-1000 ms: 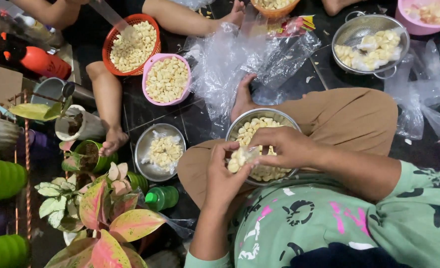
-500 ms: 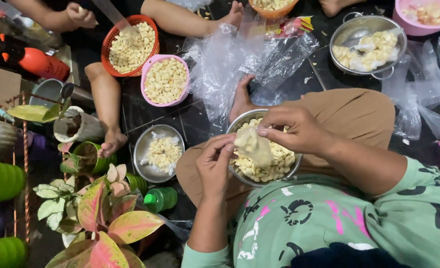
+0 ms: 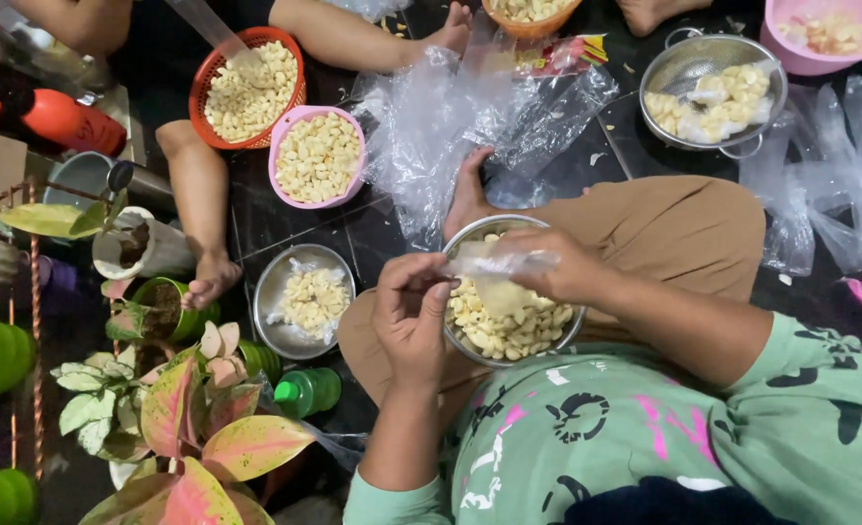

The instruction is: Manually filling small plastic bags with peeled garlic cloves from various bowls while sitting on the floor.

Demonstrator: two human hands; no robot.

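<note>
Both hands are working together over the steel bowl (image 3: 510, 335) resting on my lap. With my left hand (image 3: 413, 316) I am pinching one end of a small clear plastic bag (image 3: 501, 277), fingers closed on its edge, while my right hand (image 3: 565, 267) is gripping the other end, so the bag is stretching between them just above the bowl's far rim. Pale peeled cloves are filling the bag's sagging bottom, and more of them are lying loose in the bowl beneath it.

Beyond the bowl, crumpled clear plastic sheets (image 3: 450, 126) are spreading across the dark floor. To the bowl's left a smaller steel dish (image 3: 273, 292) is sitting with a little heap of cloves, and farther off on that side a pink basket (image 3: 317, 156) and an orange basket (image 3: 251, 87) are holding more. A metal colander (image 3: 713, 92) is standing well away at the far right. Near the bowl's left, a pink-leaved plant (image 3: 197, 437) is leaning beside a green bottle (image 3: 309, 391).
</note>
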